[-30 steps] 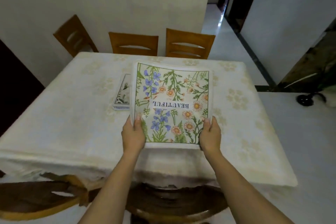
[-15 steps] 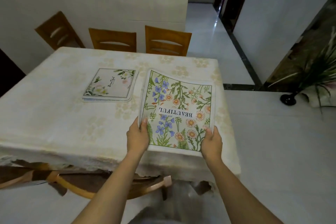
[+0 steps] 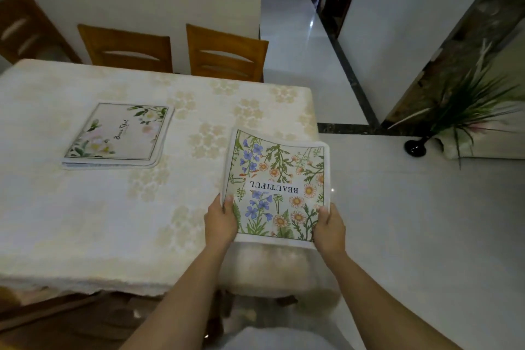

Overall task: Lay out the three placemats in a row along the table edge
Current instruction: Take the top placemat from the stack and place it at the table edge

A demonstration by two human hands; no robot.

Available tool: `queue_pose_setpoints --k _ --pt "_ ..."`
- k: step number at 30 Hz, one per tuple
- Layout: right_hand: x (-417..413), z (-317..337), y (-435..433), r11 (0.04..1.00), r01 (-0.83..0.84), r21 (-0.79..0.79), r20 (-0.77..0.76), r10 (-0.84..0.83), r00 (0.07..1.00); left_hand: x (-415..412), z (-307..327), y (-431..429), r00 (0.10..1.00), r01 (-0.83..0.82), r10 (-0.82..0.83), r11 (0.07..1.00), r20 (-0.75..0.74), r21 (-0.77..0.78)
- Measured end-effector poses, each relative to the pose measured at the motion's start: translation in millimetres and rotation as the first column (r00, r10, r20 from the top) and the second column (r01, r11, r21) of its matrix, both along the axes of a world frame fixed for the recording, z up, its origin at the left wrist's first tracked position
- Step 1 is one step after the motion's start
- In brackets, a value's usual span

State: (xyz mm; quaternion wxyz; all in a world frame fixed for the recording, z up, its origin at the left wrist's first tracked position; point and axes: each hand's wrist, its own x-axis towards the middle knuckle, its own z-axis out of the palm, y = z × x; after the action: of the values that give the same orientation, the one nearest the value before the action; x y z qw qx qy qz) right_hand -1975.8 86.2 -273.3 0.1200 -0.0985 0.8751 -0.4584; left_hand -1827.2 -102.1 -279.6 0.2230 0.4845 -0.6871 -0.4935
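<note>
A table [image 3: 85,221] covered in a cream cloth with a pale flower pattern fills the left and middle of the view from above. Three wooden chairs stand along the table's far side: the left chair [image 3: 28,25] blurred at the corner, the middle chair [image 3: 126,48] and the right chair [image 3: 227,54] side by side. On the table's left half, well back from its near edge, lies one pile of placemats [image 3: 119,133]. Its top mat is pale with pink and white blossoms, and layered edges show beneath, though the number in the pile cannot be told. At the table's near right corner, two bare hands hold a single flowered placemat [image 3: 277,185] printed with blue and orange flowers and the word BEAUTIFUL, upside down to the viewer. The left hand [image 3: 220,221] pinches the mat's near left edge, thumb on top and fingers underneath. The right hand [image 3: 329,227] pinches the near right edge the same way. The mat extends away from both hands, its far edge curling upward and its right side reaching past the table's right edge. Whether it touches the cloth cannot be told. Right of the table, on the white floor [image 3: 412,221], stands one spiky green plant [image 3: 468,111].
</note>
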Motion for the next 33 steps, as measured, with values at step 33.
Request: queue_pose_setpoints --k 33 --pt "-142 -90 17 0.840 -0.508 0.190 0.241 0.462 0.853 -31 -52 92 0.773 -0.253 0.007 0.920 0.635 0.299"
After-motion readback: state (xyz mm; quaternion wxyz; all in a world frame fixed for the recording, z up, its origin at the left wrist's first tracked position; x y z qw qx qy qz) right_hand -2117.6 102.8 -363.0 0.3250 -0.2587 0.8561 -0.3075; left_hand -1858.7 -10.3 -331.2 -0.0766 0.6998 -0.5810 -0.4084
